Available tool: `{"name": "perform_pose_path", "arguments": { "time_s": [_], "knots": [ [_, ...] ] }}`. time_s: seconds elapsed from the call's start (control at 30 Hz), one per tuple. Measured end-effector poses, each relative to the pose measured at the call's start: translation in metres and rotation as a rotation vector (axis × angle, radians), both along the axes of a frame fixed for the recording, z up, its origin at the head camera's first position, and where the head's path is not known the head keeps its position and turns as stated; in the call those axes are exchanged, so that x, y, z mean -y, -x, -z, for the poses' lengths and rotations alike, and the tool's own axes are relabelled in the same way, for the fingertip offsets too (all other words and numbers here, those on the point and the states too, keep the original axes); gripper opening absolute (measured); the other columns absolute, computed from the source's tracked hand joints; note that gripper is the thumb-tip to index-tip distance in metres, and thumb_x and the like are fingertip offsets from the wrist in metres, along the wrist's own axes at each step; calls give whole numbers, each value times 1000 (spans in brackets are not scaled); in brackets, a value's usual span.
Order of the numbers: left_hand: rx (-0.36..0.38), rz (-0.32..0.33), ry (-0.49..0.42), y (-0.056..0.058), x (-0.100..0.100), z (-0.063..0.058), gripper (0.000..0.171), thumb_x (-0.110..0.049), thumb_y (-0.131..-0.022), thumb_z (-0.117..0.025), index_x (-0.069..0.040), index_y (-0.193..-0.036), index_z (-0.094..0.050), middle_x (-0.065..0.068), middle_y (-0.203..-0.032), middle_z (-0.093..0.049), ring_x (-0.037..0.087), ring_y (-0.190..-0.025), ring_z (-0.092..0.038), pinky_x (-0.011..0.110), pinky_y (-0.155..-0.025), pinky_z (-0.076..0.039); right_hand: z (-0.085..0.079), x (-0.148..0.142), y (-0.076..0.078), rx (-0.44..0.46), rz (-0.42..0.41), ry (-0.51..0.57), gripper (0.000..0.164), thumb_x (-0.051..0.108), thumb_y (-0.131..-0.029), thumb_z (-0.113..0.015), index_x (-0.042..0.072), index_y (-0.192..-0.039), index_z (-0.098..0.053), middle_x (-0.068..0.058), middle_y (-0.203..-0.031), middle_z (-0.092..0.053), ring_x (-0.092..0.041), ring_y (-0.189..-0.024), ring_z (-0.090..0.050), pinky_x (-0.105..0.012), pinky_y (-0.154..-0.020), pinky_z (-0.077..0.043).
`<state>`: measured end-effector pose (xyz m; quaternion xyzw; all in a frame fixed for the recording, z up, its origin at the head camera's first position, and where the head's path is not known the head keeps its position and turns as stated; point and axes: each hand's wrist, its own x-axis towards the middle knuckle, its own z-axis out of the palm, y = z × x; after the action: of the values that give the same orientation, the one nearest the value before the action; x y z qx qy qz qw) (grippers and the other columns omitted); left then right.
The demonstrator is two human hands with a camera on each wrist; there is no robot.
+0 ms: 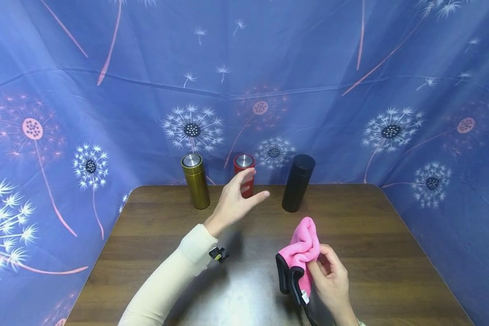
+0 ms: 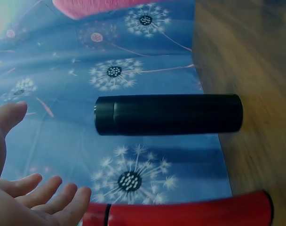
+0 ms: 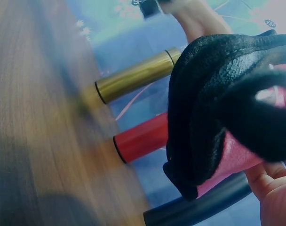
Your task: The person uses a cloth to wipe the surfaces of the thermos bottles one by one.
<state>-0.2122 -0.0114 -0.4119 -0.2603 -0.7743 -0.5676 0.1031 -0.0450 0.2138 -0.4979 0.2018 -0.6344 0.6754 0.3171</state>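
My right hand point(image 1: 331, 280) pinches a folded pink cloth point(image 1: 302, 246) with black edging and a small white tag, held up over the near right part of the table. Fingers spread, my left hand point(image 1: 237, 199) hovers in front of the red thermos flask point(image 1: 248, 191) and partly covers it in the head view. In the left wrist view, that hand's fingers hold nothing, and the red flask lies just beyond the fingertips. A black thermos flask point(image 1: 297, 183) stands upright right of the red one, beyond the cloth. Left of the red flask stands a gold-green thermos flask point(image 1: 197, 185).
The brown wooden table point(image 1: 362, 226) has rounded far corners. Blue fabric point(image 1: 326, 113) with a dandelion print hangs close behind its far edge and along both sides. All three flasks stand in a row near that far edge.
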Motion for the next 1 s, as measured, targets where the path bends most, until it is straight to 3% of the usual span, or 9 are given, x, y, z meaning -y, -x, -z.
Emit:
{"name": "perform_pose_path", "arguments": {
  "time_s": [0.2,0.37,0.57,0.87,1.0],
  "knots": [
    [23,18,92,34,-43,-9,77,-48,-84,-79,-12,-145,-49,4,-139,-56,17,-127,-53,37,-100,-48,-1,-9,-6,32,57,-27,34,-36,-77,-50,-21,-107,-55,-9,-106,-64,-11,-95,-62,-18,-80,-52],
    [28,9,136,53,-73,-11,81,-54,-83,-76,-13,-147,-47,3,-138,-57,13,-126,-52,36,-100,-45,-1,-15,-9,29,66,-20,34,-36,-78,-50,-21,-108,-55,-9,-107,-63,-11,-96,-62,-19,-82,-52],
    [61,34,142,62,-94,0,83,-53,-84,-77,-10,-148,-45,8,-139,-57,20,-124,-54,37,-98,-48,0,-22,-17,55,92,-22,35,-37,-77,-49,-21,-108,-55,-7,-108,-63,-10,-98,-63,-19,-84,-52],
    [87,14,218,75,-120,19,90,-55,-84,-75,-7,-151,-40,9,-146,-50,24,-132,-48,43,-105,-42,5,-32,-21,7,78,13,36,-38,-77,-47,-23,-109,-53,-11,-109,-62,-12,-97,-64,-19,-83,-52],
    [92,2,231,80,-130,27,91,-54,-83,-76,-5,-151,-40,12,-148,-48,29,-135,-45,47,-107,-40,7,-36,-24,27,101,6,36,-38,-78,-48,-23,-110,-54,-10,-109,-62,-11,-97,-64,-20,-83,-52]
  ]
}}
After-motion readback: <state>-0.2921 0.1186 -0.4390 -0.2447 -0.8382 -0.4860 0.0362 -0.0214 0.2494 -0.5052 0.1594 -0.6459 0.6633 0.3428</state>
